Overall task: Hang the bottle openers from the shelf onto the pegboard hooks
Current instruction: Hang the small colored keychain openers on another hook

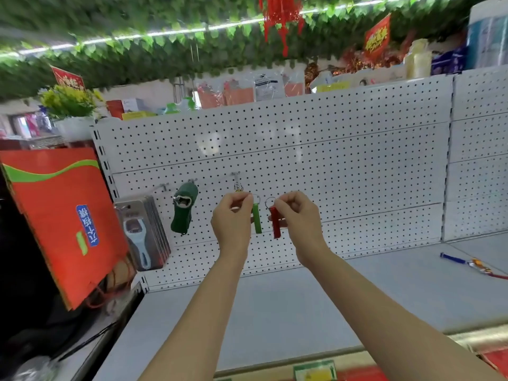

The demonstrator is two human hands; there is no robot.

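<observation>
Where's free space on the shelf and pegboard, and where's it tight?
The grey shelf is bare from its left edge to the blue pen and wrapped items at far right. The pegboard is bare right of the red opener. Crowded: lower-left pegboard, with carded openers, dark green opener, and both hands by the green opener.

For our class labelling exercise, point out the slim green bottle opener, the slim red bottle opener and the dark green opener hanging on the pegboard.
slim green bottle opener (257,219): head view, middle of its bar.
slim red bottle opener (275,224): head view, middle of its bar.
dark green opener (183,209): head view, centre of its body.
</observation>
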